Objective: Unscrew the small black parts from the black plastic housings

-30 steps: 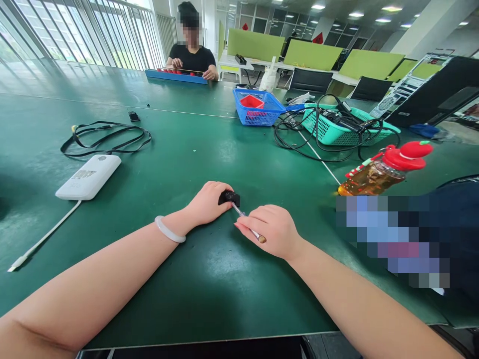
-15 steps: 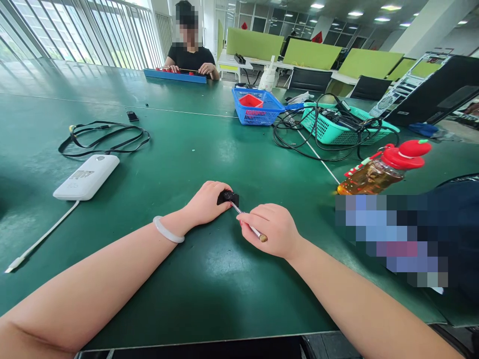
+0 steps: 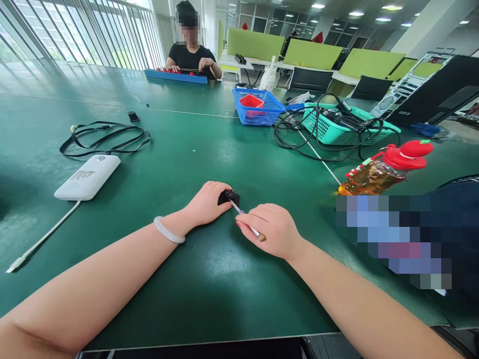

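Observation:
My left hand (image 3: 209, 202) rests on the green table (image 3: 220, 294) with thumb and fingers closed round a small black box-like piece (image 3: 232, 195). Its top is dark and speckled with shiny spots; part of it is hidden by the fingers. Just right of it, my right hand (image 3: 271, 229) pinches a slim brush (image 3: 249, 224) like a makeup brush, with a tan tip at the end nearer me. The brush's far, thin end touches or nearly touches the black piece. A white bangle (image 3: 169, 231) circles my left wrist.
Left lie a white power bank (image 3: 90, 177) with a cable and a black cord loop (image 3: 107, 137). A blue basket (image 3: 258, 117), a teal basket (image 3: 329, 132) with black cables and a red-lidded bottle (image 3: 377, 174) stand right. Opposite sits a person (image 3: 192, 55) behind a blue tray (image 3: 175, 76).
The brush has shifted slightly against the black piece, and my hands stay almost in place. The person opposite has lifted one hand a little.

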### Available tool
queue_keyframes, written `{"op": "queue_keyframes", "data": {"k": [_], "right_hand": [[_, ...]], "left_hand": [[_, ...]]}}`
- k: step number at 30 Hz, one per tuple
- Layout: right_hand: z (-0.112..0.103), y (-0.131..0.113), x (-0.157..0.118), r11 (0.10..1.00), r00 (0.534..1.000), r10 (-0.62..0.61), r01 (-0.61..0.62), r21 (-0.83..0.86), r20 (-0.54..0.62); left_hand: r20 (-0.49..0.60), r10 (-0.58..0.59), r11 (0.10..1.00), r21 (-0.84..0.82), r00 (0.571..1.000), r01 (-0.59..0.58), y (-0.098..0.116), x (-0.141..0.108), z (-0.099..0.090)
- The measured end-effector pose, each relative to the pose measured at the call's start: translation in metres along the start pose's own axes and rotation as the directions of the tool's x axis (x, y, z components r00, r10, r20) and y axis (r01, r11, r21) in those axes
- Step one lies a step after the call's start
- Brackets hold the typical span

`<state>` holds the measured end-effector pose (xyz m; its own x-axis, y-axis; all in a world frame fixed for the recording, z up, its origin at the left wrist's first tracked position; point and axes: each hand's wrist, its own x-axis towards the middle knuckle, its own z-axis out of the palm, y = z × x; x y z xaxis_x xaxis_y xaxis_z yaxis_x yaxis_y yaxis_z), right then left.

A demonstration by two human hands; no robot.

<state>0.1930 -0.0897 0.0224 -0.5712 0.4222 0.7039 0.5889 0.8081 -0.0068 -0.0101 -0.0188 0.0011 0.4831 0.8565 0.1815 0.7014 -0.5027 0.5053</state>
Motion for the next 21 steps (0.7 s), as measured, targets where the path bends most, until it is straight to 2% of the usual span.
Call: {"op": "queue_keyframes", "data": {"k": [21], "right_hand": [[-0.0041, -0.0026, 0.0019, 0.999, 0.998, 0.043, -0.042, 0.011, -0.052]], "left_hand": [[0.000, 0.001, 1.000, -0.006, 1.000, -0.001, 0.0013, 0.0000, -0.0010]]}}
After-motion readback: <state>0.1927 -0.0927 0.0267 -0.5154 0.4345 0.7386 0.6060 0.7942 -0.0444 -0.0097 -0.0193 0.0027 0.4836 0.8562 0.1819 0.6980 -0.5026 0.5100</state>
